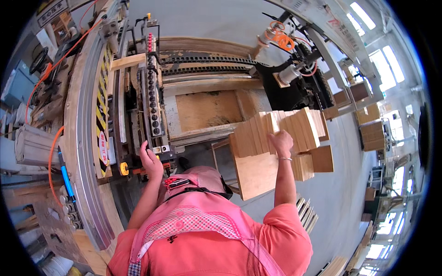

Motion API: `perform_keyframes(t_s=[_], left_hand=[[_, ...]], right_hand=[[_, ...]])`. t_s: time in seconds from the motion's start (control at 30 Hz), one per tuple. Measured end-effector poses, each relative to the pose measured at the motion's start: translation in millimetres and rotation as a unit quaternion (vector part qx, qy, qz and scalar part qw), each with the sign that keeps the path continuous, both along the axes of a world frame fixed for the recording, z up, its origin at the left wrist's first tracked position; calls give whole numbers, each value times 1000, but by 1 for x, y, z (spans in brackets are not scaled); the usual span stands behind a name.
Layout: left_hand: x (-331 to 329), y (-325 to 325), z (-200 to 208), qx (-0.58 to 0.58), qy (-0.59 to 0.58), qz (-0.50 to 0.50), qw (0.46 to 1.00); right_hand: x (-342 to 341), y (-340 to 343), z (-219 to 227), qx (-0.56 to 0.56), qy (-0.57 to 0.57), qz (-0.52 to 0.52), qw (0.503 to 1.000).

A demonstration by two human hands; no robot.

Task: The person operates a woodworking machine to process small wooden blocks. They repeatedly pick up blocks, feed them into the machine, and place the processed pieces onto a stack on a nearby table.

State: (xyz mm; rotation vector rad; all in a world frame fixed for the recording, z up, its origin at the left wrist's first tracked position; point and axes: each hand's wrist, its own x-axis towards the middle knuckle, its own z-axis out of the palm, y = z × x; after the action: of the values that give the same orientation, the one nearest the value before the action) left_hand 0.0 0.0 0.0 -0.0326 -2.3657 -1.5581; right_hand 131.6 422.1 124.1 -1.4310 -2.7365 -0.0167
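Note:
My right hand (282, 143) is closed at the edge of a light wooden board (272, 123), which belongs to a row of similar upright boards (251, 136). Its fingertips are partly hidden against the wood. The row stands on a flat wooden panel (258, 175) to my right, with more boards (301, 126) packed beside it. On the left, my left hand (151, 162) has its fingers stretched upward, holding nothing I can see. It is beside the near end of a machine rail with a line of black round knobs (154, 110); whether it touches the metal I cannot tell.
A yellow knob (124, 169) sticks out left of my left hand. Black-and-yellow striped tape (102, 110) runs along the machine frame. Black chains (207, 65) cross the far side. A cylinder (289, 74) with orange coiled hose (282, 39) hangs beyond the boards.

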Motion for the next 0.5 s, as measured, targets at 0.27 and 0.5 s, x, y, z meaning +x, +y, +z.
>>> perform_keyframes(t_s=[0.27,0.5], left_hand=[[-1,11,0,13,13,24,1000],[16,8,13,-21,-36,29,999]], right_hand=[[-63,15,32,38,26,164,985],[-255,-66,21,-87,64,486,867]])
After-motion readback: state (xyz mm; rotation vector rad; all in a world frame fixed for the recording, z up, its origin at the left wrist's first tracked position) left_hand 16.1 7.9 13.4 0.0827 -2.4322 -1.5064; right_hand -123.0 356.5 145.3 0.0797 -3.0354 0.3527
